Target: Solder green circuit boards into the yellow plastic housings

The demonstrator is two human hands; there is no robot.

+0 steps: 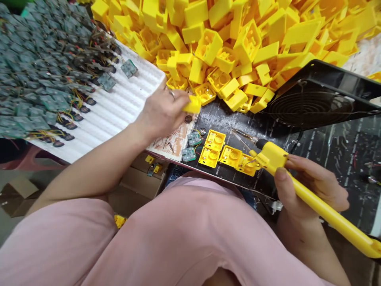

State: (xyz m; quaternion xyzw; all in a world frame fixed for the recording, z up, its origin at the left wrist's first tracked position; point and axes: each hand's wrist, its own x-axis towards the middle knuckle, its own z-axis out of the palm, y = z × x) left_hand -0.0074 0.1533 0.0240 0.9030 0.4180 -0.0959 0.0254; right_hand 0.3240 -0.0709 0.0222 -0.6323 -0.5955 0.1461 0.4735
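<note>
My left hand (165, 111), with a ring on one finger, pinches a small yellow plastic case (193, 104) at the near edge of the heap. In my right hand (309, 186) is a yellow soldering gun (274, 155) with a long handle; its thin metal tip points left over the black mat. Below that tip, several open yellow cases (210, 157) lie together with their insides up. Two green circuit boards (195, 138) with thin wires rest just left of these cases. Small round speakers (203, 131) lie near the boards.
A large heap of yellow cases (208, 43) fills the back. To the left, many wired circuit boards (44, 79) cover a white ribbed foam sheet (139, 77). A black fan (309, 99) stands at the right. Below the table's edge is a cardboard box (141, 180).
</note>
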